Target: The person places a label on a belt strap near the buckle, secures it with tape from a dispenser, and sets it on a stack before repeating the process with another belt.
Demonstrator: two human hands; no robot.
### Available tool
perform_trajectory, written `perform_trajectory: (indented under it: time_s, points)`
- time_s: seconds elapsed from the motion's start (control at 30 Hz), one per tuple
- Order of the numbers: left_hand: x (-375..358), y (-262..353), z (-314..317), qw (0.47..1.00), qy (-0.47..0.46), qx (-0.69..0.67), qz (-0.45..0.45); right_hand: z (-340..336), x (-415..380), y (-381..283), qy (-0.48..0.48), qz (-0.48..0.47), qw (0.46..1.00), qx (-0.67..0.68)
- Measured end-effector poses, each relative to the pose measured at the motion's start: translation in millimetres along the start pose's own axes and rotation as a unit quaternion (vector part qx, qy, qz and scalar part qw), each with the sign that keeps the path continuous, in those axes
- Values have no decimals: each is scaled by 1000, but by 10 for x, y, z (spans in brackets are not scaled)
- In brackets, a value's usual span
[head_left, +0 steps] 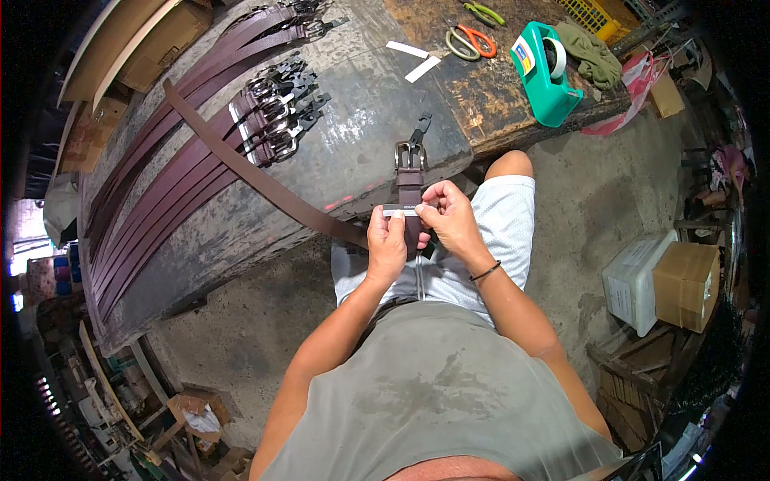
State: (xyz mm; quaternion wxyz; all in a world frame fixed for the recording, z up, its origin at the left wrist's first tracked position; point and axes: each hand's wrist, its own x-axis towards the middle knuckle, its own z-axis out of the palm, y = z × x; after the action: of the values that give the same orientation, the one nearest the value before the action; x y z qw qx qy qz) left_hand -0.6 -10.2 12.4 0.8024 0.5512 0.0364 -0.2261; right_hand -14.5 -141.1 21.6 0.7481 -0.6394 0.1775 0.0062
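A brown belt (273, 189) runs across the table to my lap, its buckle (409, 156) at the table's front edge with a dark hook above it. Across the belt, below the buckle, lies a small white label strip (400, 212). My left hand (387, 244) pinches the strip's left end against the belt. The right end is pinched between the thumb and fingers of my right hand (447, 216). More brown belts (172, 200) lie in rows at the left of the table, with a cluster of buckles (277, 116) at their ends.
On the table's (369, 104) right part are a green tape dispenser (547, 74), orange-handled scissors (473, 42), green-handled snips (484, 14), two white strips (423, 69) and a green cloth (589, 54). A carton (686, 284) and a plastic box (638, 284) stand at the right.
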Motion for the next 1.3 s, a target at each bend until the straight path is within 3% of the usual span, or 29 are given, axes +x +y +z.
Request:
perform_trajectory:
  time_s: [0.37,0.7,1.2,1.3]
  points:
    - [-3,-18,-52,997,-8,-66,-26,60,-42,-102,9,24,1000,15]
    - [-7,12,-54,999,-3,-37,-20,33,15,-6,-11,-9,1000,15]
    - [-10,11,-71,999,-6,-42,-24,27,2,-45,-21,24,999,41]
    - [12,13,-113,998,-1,-50,-50,20,33,40,-31,-24,999,37]
